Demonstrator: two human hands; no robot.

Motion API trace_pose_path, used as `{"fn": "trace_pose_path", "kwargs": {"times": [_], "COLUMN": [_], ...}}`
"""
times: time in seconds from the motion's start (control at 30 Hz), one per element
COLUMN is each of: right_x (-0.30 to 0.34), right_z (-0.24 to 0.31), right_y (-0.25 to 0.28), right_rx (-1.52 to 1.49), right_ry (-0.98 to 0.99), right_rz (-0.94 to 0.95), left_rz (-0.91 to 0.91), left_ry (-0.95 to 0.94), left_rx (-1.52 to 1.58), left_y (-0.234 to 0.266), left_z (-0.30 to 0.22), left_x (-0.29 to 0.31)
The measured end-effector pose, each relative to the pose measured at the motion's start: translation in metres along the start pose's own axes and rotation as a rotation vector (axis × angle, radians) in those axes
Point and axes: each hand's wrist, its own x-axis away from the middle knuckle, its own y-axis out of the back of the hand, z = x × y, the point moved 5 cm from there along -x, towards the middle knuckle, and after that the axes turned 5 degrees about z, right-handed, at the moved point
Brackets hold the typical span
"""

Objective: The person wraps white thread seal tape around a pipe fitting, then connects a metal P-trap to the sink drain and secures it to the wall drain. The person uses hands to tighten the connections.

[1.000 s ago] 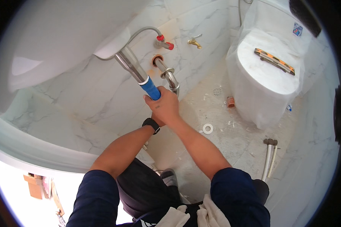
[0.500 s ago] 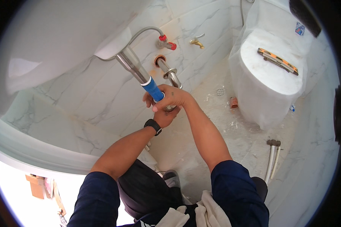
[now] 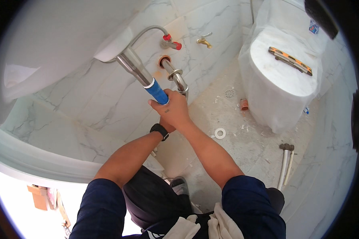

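From the underside of the white sink (image 3: 68, 59) a chrome drain pipe (image 3: 132, 67) slants down, its lower end blue (image 3: 158, 92), as if wrapped. My right hand (image 3: 174, 108) is closed round the pipe joint just below that blue part, thumb to the left. My left hand (image 3: 166, 125), with a black watch (image 3: 160, 130) at the wrist, is under the right one; its fingers are hidden. A chrome trap pipe (image 3: 180, 83) with a round flange runs from my hands to a hole in the wall. My hands cover its lower bend.
A red-handled valve (image 3: 170, 43) with a flexible hose and a brass tap (image 3: 204, 42) are on the tiled wall. At right stands a plastic-wrapped toilet (image 3: 279, 67) bearing an orange level (image 3: 290, 61). Two hammers (image 3: 285, 163) and a white ring (image 3: 219, 133) lie on the floor.
My right hand has turned over the joint, hiding more of my left hand. My right forearm has shifted left, uncovering the white ring. The whole view has shifted slightly.
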Motion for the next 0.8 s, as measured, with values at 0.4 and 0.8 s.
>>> {"fn": "trace_pose_path", "kwargs": {"times": [0.4, 0.8], "right_x": [-0.025, -0.025], "right_z": [-0.017, -0.019], "right_y": [0.004, 0.003], "right_rx": [-0.469, -0.263], "right_ry": [0.036, -0.060], "right_rz": [0.642, 0.618], "left_rz": [-0.087, -0.127], "left_ry": [0.126, 0.139], "left_rx": [0.401, 0.198], "left_y": [0.014, 0.022], "left_z": [-0.029, -0.046], "left_x": [-0.002, -0.006]}}
